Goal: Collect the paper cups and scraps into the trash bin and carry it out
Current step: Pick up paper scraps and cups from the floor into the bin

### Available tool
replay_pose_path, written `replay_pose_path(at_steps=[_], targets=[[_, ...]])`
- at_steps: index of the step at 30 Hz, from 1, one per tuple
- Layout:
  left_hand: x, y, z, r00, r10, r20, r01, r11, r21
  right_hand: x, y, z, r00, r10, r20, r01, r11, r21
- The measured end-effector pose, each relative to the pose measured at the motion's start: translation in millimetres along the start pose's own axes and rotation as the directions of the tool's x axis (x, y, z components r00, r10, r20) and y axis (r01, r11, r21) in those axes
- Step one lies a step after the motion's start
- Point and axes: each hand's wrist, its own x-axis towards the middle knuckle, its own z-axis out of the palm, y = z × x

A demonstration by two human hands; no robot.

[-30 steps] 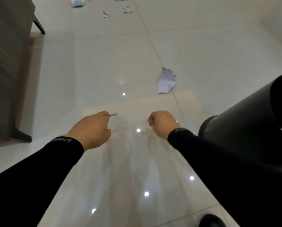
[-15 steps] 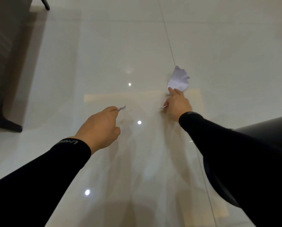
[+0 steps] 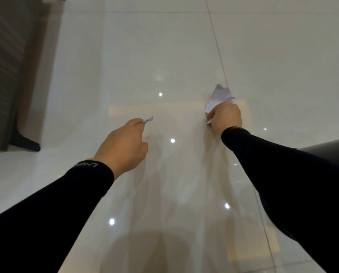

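Note:
My right hand [image 3: 225, 117] is closed around a crumpled white sheet of paper [image 3: 218, 96] on the glossy tiled floor, and most of the sheet sticks out above my fingers. A small sliver of paper also shows under that hand. My left hand [image 3: 125, 142] pinches a tiny paper scrap [image 3: 149, 119] between thumb and fingertip, held above the floor. The dark grey trash bin [image 3: 330, 146] shows only as a slanted edge at the far right, behind my right sleeve.
A dark wooden piece of furniture [image 3: 11, 71] with a black foot [image 3: 26, 142] stands along the left edge. The pale floor tiles [image 3: 164, 46] reflect several ceiling lights, and a grout line runs diagonally past the paper.
My right hand reached forward and closed on the crumpled sheet. The left hand keeps its small scrap. The view tipped down and forward, so the far litter and most of the bin left the frame.

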Motion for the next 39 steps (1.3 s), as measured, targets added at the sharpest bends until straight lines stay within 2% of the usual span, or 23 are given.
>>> replay_pose_path(at_steps=[1,3,6,7,9,11,14,16,19,22,24,27,30,33,34,39], targets=[[-2,0,-2,1.0,-0.002,0.001,0.002,1.0,0.005,-3,-5,-4,0.999,0.032,0.027,-0.032,0.999,0.009],[-6,-1,-5,1.0,-0.002,0.006,0.002,1.0,0.014,-7,-11,-7,0.999,0.048,-0.022,-0.048,0.998,0.032],[-13,-1,-12,1.0,-0.003,-0.012,0.002,1.0,-0.018,-26,-8,-2,0.999,0.036,0.03,-0.041,0.977,0.21],[-15,1,-16,1.0,0.001,-0.027,-0.002,0.999,-0.034,-35,-9,-1,0.995,0.056,0.089,-0.082,0.939,0.333],[-19,5,-24,0.998,0.02,-0.063,-0.024,0.998,-0.053,-51,-19,-4,0.975,0.06,0.212,-0.176,0.793,0.584],[-21,12,-33,0.994,0.039,-0.099,-0.045,0.997,-0.058,-63,-36,-9,0.972,-0.02,0.233,-0.158,0.678,0.718],[-23,25,-48,0.986,0.11,-0.124,-0.114,0.993,-0.026,-84,-64,-19,0.971,-0.099,0.218,-0.126,0.565,0.816],[-24,34,-54,0.978,0.164,-0.133,-0.167,0.986,-0.014,-95,-80,-28,0.962,-0.158,0.222,-0.13,0.449,0.884],[-27,40,-59,0.979,0.14,-0.151,-0.148,0.988,-0.038,-107,-96,-41,0.94,-0.216,0.263,-0.187,0.318,0.93],[-33,38,-65,0.97,0.133,-0.204,-0.12,0.99,0.076,-117,-99,-53,0.907,-0.247,0.34,-0.287,0.229,0.93],[-38,37,-68,0.958,0.173,-0.227,-0.143,0.98,0.142,-125,-99,-61,0.888,-0.281,0.364,-0.296,0.257,0.92],[-45,45,-72,0.932,0.266,-0.246,-0.224,0.957,0.183,-142,-99,-80,0.912,-0.256,0.321,-0.204,0.395,0.896],[-45,65,-80,0.889,0.383,-0.25,-0.32,0.911,0.261,-158,-98,-108,0.964,-0.16,0.211,-0.106,0.497,0.861],[-41,91,-90,0.839,0.483,-0.251,-0.404,0.862,0.307,-172,-88,-135,0.995,-0.059,0.079,-0.016,0.695,0.718],[-40,101,-93,0.817,0.513,-0.262,-0.435,0.848,0.303,-178,-83,-145,0.999,-0.04,0.038,0.003,0.732,0.681],[-32,165,-112,0.709,0.614,-0.346,-0.54,0.789,0.295,-201,-34,-205,0.995,0.012,-0.098,0.058,0.724,0.687]])
